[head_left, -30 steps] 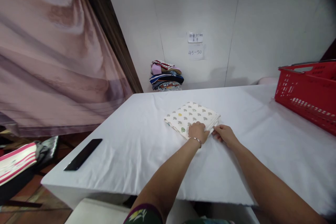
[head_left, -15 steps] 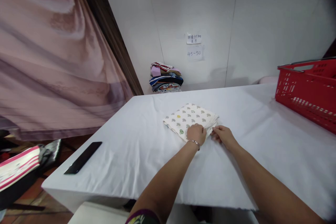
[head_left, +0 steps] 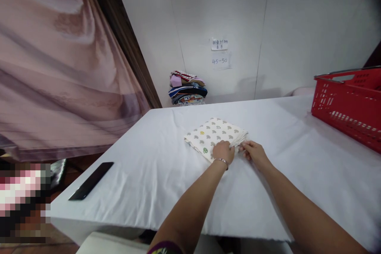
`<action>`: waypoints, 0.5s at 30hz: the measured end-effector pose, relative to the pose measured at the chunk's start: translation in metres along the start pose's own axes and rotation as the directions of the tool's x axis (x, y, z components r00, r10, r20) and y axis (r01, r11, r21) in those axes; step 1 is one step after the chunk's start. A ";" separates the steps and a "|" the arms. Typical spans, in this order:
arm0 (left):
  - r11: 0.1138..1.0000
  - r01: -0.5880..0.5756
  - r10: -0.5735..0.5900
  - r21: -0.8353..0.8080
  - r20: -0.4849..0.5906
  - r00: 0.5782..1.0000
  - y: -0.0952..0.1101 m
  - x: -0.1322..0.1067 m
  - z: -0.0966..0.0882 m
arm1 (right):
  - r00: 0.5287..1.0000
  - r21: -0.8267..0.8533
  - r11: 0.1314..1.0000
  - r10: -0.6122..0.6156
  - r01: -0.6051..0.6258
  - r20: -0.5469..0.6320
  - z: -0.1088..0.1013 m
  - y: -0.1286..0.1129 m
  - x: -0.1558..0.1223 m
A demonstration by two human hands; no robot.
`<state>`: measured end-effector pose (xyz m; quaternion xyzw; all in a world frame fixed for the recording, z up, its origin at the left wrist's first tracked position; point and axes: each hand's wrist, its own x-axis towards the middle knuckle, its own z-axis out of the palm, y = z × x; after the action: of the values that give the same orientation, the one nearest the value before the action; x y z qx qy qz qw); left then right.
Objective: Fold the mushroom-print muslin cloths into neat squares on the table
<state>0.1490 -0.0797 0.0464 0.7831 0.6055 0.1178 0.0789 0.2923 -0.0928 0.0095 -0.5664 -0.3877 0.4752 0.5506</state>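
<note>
A folded white cloth lies on the table, printed with grey mushrooms and a few yellow and green ones. Its layers show as loose edges along the right side. My left hand, with a bracelet at the wrist, rests on the near corner, fingers curled over the cloth's edge. At the right edge, my right hand pinches the layers between thumb and fingers. Part of the near corner is hidden under my left hand.
The table has a white cover. A black flat object lies at its left edge, and a red plastic basket stands at the right. Beyond the far edge is a stack of folded fabrics. A pink curtain hangs left.
Both hands stay at the same corner and edge of the cloth. My right hand's fingers have shifted slightly along the layered edge, and the view has moved a little.
</note>
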 end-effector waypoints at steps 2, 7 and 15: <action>0.999 0.028 -0.027 -0.020 0.012 1.000 -0.002 0.002 0.000 | 0.999 -0.005 1.000 0.027 -0.027 -0.039 -0.003 0.000 0.003; 1.000 0.014 -0.014 -0.016 -0.019 1.000 -0.002 0.000 0.002 | 0.991 -0.038 0.991 0.126 -0.128 -0.050 -0.007 -0.001 0.004; 1.000 -0.017 0.018 0.007 -0.062 0.998 0.000 -0.003 0.004 | 0.976 -0.119 0.971 0.213 -0.208 0.035 0.000 -0.011 0.004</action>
<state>0.1491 -0.0822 0.0425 0.7846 0.6012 0.1408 0.0564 0.2941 -0.0879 0.0197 -0.6235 -0.3652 0.5211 0.4541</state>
